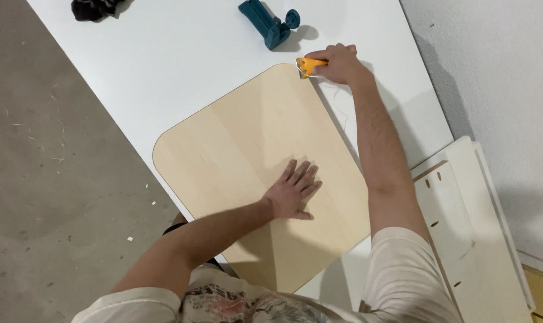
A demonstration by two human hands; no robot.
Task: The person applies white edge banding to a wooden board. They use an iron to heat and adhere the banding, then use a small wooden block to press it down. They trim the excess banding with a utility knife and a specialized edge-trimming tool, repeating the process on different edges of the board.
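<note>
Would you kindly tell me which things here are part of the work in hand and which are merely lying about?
In use:
- wooden panel, pressed flat by the left hand
- orange scraper tool, gripped by the right hand at the panel's far corner

Lying about:
- blue tool on the white table
- dark cloth
- white drilled boards

bare counter [164, 66] lies left of the teal tool [270, 24]; beyond the wooden board [247, 143], only that tool and a dark cloth [92, 8] obstruct.
</note>
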